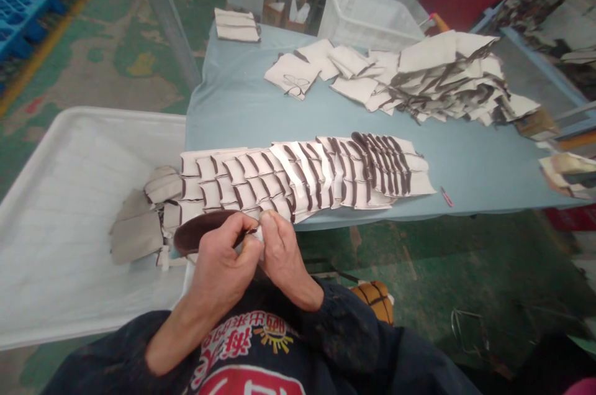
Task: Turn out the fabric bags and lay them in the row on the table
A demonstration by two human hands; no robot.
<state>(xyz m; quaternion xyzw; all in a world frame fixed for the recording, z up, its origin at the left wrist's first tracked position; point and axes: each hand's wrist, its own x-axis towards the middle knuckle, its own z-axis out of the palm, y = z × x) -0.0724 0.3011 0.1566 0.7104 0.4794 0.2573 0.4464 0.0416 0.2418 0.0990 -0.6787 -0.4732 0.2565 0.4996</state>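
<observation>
My left hand [228, 258] pinches the edge of a dark brown, rounded fabric piece [200, 230], which sticks out to the left of the fingers. Close against it, my right hand [284, 252] has its thumb and fingers pressed together at the same edge, where a small white bit shows between the hands. Just beyond both hands lie overlapping rows of cream fabric pieces [246, 177] with dark brown edges. Toward the right, these rows show more of their dark brown parts. Exactly what the right fingertips grip is hidden.
A white plastic bin [60, 221] stands at the left with several grey-beige pieces [137, 227] in it. The blue-covered table [233, 97] bears a heap of cream and brown pieces [447, 81] and a small pink tool [447, 197]. A metal post [162, 16] rises by its left corner.
</observation>
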